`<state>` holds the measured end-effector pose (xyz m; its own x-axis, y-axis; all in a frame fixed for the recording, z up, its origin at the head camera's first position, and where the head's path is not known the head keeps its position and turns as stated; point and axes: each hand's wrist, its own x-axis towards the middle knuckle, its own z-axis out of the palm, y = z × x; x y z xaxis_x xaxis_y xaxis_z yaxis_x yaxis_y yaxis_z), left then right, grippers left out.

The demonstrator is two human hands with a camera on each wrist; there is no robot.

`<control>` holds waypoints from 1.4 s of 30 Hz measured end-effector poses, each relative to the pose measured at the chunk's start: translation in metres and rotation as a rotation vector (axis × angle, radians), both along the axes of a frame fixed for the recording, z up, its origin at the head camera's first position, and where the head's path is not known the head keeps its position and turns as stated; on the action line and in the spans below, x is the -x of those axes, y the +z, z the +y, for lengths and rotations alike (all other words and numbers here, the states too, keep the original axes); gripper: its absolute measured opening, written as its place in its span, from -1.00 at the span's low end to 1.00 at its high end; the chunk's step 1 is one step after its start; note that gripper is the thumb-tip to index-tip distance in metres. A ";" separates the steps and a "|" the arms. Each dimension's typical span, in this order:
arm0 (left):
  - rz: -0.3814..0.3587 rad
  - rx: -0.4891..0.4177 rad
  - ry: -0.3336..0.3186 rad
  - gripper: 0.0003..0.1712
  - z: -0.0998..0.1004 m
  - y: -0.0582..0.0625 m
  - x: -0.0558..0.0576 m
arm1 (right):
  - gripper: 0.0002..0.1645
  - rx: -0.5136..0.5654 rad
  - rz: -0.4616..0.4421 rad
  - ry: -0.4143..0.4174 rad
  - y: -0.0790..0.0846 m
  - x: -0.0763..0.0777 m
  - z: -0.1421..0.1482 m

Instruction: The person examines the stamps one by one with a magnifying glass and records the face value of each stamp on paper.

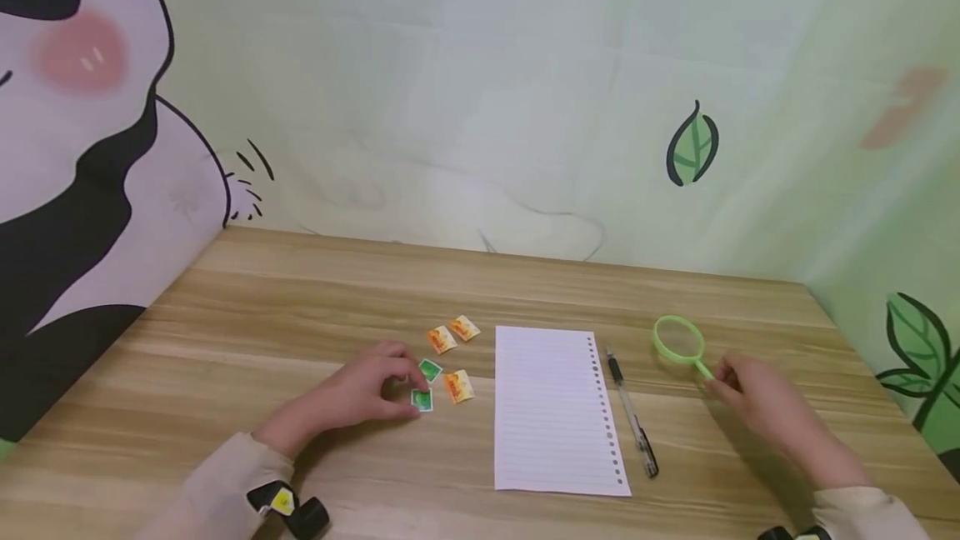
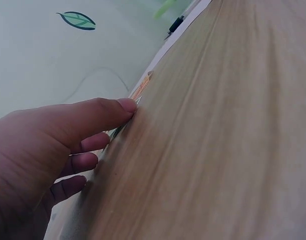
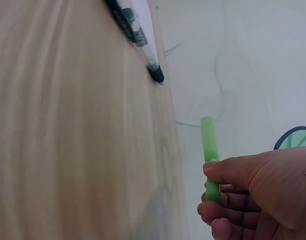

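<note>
My right hand (image 1: 765,398) pinches the handle of a light green magnifying glass (image 1: 701,367) between thumb and fingers. In the right wrist view its green handle (image 3: 209,140) shows edge-on above the fingertips. My left hand (image 1: 367,390) is low over the table at two small green stamps. Its thumb (image 2: 124,106) reaches the tabletop at the edge of the lower green stamp (image 1: 422,401), with the index fingertip at that stamp's top edge. The upper green stamp (image 1: 430,370) lies just behind, partly covered by the fingers.
Beside the green stamps lie orange stamps (image 1: 459,387), two of them farther back. A lined sheet of paper (image 1: 555,411) with punched holes is mid-table. Right of it lies a black-and-clear pen (image 1: 632,415). A printed cloth wall (image 1: 420,123) rises behind the wooden table (image 1: 315,298).
</note>
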<state>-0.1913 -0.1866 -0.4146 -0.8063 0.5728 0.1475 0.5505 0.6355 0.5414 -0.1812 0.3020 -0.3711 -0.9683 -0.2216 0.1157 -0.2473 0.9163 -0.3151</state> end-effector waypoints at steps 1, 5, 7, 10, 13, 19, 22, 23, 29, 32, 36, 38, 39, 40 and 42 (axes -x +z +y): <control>0.003 0.000 -0.002 -0.78 0.000 0.000 0.000 | -0.85 -0.005 0.007 0.005 0.002 0.000 -0.001; 0.021 -0.004 -0.016 -0.80 -0.001 0.000 0.002 | -0.86 -0.026 0.018 0.034 0.013 0.002 -0.007; 0.026 -0.004 -0.020 -0.81 -0.001 0.000 0.001 | -0.86 -0.042 0.025 0.048 0.020 0.002 -0.013; 0.033 -0.003 -0.023 -0.81 -0.002 -0.001 0.001 | -0.85 -0.072 0.051 0.070 0.028 0.000 -0.024; 0.045 -0.004 -0.022 -0.80 -0.002 -0.003 0.000 | -0.84 -0.087 0.083 0.086 0.035 -0.003 -0.039; 0.051 -0.009 -0.018 -0.79 -0.002 -0.004 -0.002 | -0.85 -0.103 0.133 0.140 0.044 -0.012 -0.070; 0.042 -0.004 -0.014 -0.79 -0.001 -0.004 -0.002 | -0.86 -0.100 0.157 0.178 0.047 -0.015 -0.087; 0.036 -0.003 -0.009 -0.79 -0.001 -0.004 -0.003 | -0.86 -0.101 0.171 0.195 0.047 -0.015 -0.092; 0.034 -0.007 -0.011 -0.80 -0.001 -0.002 -0.003 | -0.81 -0.121 0.254 0.314 0.046 -0.020 -0.123; 0.038 -0.008 -0.015 -0.80 -0.001 -0.002 -0.003 | -0.81 -0.120 0.257 0.380 0.044 -0.024 -0.135; 0.041 -0.008 -0.011 -0.80 0.001 -0.001 -0.001 | -0.80 -0.124 0.248 0.443 0.038 -0.027 -0.149; 0.052 -0.007 -0.017 -0.80 0.001 -0.001 -0.001 | -0.81 -0.120 0.234 0.464 0.034 -0.028 -0.156; 0.057 -0.004 -0.018 -0.80 0.002 -0.001 0.000 | -0.81 -0.117 0.223 0.472 0.033 -0.028 -0.160; 0.063 -0.001 -0.021 -0.80 0.002 0.000 0.000 | -0.81 -0.112 0.210 0.477 0.031 -0.029 -0.163; 0.082 0.002 -0.034 -0.80 0.002 0.000 0.001 | -0.81 -0.108 0.195 0.492 0.028 -0.029 -0.169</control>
<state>-0.1919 -0.1841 -0.4150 -0.7719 0.5997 0.2112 0.6141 0.6171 0.4920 -0.1521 0.1333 -0.3432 -0.7101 -0.6639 0.2344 -0.6998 0.7022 -0.1313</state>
